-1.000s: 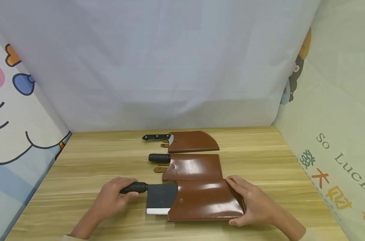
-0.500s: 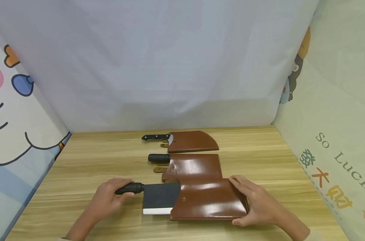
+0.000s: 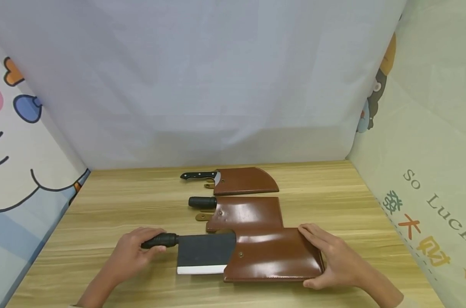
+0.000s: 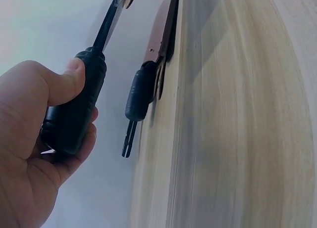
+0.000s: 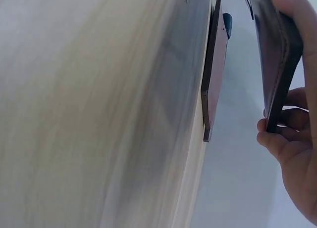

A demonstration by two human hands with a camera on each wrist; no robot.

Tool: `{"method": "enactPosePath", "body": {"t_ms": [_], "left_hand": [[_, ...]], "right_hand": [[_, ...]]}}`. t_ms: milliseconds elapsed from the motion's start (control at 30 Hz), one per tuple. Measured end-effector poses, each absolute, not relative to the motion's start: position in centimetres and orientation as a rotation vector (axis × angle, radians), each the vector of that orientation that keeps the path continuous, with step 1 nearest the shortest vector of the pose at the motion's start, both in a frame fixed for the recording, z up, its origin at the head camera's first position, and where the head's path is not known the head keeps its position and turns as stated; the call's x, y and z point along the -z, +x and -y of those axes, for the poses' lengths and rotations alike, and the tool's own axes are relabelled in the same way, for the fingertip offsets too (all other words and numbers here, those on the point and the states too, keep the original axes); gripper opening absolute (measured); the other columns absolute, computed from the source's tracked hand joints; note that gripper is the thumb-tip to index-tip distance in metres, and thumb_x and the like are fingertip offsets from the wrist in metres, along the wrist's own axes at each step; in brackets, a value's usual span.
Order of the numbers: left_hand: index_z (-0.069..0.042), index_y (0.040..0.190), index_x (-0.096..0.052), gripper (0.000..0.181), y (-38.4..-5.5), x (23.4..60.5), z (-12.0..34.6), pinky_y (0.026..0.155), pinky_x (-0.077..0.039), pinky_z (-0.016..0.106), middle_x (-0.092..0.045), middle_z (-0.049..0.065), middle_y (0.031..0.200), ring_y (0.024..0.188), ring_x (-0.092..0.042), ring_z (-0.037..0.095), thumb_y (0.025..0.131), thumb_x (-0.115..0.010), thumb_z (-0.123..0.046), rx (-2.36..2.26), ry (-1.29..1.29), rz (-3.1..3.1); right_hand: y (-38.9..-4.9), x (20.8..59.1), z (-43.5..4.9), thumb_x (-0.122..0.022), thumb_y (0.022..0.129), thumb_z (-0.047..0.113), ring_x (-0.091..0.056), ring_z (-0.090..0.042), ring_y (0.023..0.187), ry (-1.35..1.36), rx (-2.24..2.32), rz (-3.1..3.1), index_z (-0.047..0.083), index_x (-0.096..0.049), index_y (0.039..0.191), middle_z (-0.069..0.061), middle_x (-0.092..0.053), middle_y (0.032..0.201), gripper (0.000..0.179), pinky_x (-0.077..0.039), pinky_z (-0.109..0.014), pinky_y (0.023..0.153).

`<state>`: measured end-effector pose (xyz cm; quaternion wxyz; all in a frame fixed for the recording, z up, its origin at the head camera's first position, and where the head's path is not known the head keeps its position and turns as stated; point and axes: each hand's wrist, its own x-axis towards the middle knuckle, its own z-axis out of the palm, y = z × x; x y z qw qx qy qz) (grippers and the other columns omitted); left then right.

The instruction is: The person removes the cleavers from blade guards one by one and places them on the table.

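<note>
A: Where is the cleaver?

B: A cleaver (image 3: 206,251), part in and part out of its brown sheath (image 3: 279,252), is held level and clear of the table (image 3: 121,192), its pale edge toward the person.

A: And the grip?

B: The left hand (image 3: 134,248) wraps thumb and fingers round the black handle (image 3: 160,240). The right hand (image 3: 333,259) pinches the sheath's far end, thumb at the near corner, fingers at the other.

A: Which step is this?

B: Drawing the blade, by all appearances: one hand on each half, much of the steel bare.

A: What does the next move call for?

B: A straight pull by the left, in line with the sheath, while the right holds firm. A twist could let the edge nick the leather.

A: Anything behind?

B: Two more knives lie in sheaths: one with a plain black grip (image 3: 201,202), the other with a riveted grip (image 3: 199,175). A pale cloth (image 3: 217,85) hangs at the back.
</note>
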<state>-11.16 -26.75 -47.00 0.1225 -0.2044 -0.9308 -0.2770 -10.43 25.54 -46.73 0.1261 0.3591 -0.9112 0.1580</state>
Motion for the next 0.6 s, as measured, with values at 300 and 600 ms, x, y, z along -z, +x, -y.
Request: {"method": "enactPosePath", "body": {"t_ms": [300,600], "left_hand": [[-0.006,0.115,-0.077,0.036,-11.0,47.0,28.1,0.078,-0.059,0.048,-0.076,0.006,0.109,0.098,-0.073,0.030,0.084,-0.085,-0.022,0.819,-0.575,2.717],[-0.005,0.114,-0.077,0.036,-10.7,46.6,29.1,0.075,-0.060,0.045,-0.076,0.007,0.107,0.095,-0.073,0.030,0.082,-0.087,-0.018,0.804,-0.600,2.671]], "right_hand": [[-10.5,46.7,-26.6,-0.090,0.058,0.069,-0.060,-0.036,0.127,1.021,-0.473,2.662,0.005,-0.050,0.150,-0.015,-0.055,0.148,0.119,-0.055,-0.048,0.094],[-10.4,46.4,-27.8,-0.094,0.057,0.062,-0.060,-0.038,0.126,0.996,-0.490,2.697,0.008,-0.048,0.153,-0.018,-0.054,0.148,0.120,-0.057,-0.051,0.091]]}}
